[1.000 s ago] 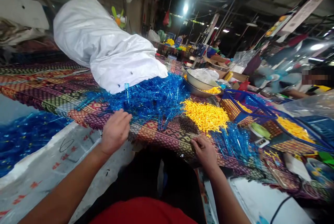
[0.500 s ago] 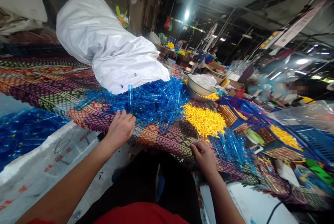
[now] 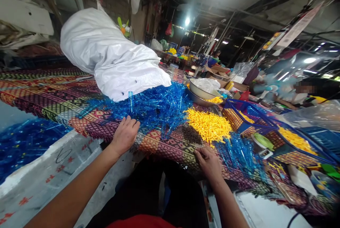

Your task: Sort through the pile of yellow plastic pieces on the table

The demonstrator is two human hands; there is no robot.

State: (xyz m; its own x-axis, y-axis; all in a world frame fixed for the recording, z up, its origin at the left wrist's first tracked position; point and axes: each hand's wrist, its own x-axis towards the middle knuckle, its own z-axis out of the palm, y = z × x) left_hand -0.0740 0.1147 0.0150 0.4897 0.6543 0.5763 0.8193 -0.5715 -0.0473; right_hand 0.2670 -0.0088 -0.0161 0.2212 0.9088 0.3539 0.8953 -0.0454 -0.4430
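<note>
My left hand (image 3: 125, 135) rests at the near edge of a pile of clear blue plastic tubes (image 3: 156, 109), fingers curled and closed. Its fingertips are hidden from me, so whatever they may hold does not show. One blue tube (image 3: 130, 101) stands upright just beyond those fingers. Over the patterned cloth (image 3: 164, 147), my right hand (image 3: 209, 162) is closed, thumb and forefinger in a pinch; anything between them is too small to make out. Close to it lie small dark beads (image 3: 191, 134), a heap of yellow plastic pieces (image 3: 208, 123) and more blue tubes (image 3: 240, 153).
A large white sack (image 3: 114, 54) lies behind the tube pile. Bowls (image 3: 203, 91) and blue-and-yellow baskets (image 3: 249, 114) stand to the right. At left, a white foam box (image 3: 53, 153) borders more blue tubes (image 3: 29, 143). Another person (image 3: 294, 93) sits at far right.
The view has shifted slightly, so the sack and table appear a little lower. Both hands keep nearly the same places and poses on the table.
</note>
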